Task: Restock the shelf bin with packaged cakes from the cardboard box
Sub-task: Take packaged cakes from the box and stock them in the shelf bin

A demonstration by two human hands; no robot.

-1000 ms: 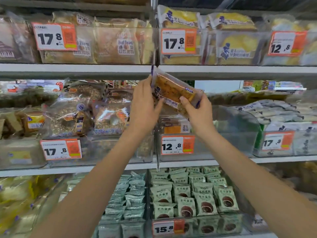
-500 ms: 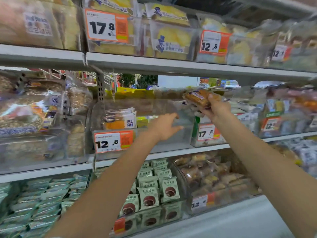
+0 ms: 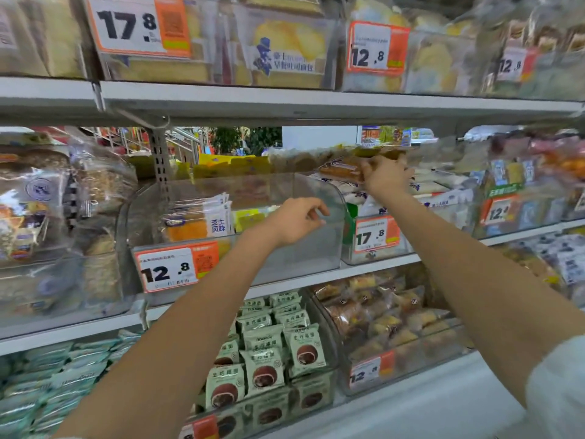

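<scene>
- Since half a second ago, the right hand (image 3: 384, 177) has carried the packaged cake (image 3: 342, 171) farther back, above the rear of the clear shelf bin (image 3: 316, 248).
- Its fingers grip the cake's wrapper.
- The left hand (image 3: 294, 221) hangs loosely curled, holding nothing, at the bin's front.
- A few cheese-flavour cakes (image 3: 198, 218) sit inside the bin's left side.
- A 12.8 price tag (image 3: 175, 267) fronts the bin.

— What's around you?
— You face grey metal shelves (image 3: 316, 101) under even shop light.
— And behind them?
— You see a white wall (image 3: 319, 137) and green foliage (image 3: 247, 139) through the gap.
</scene>
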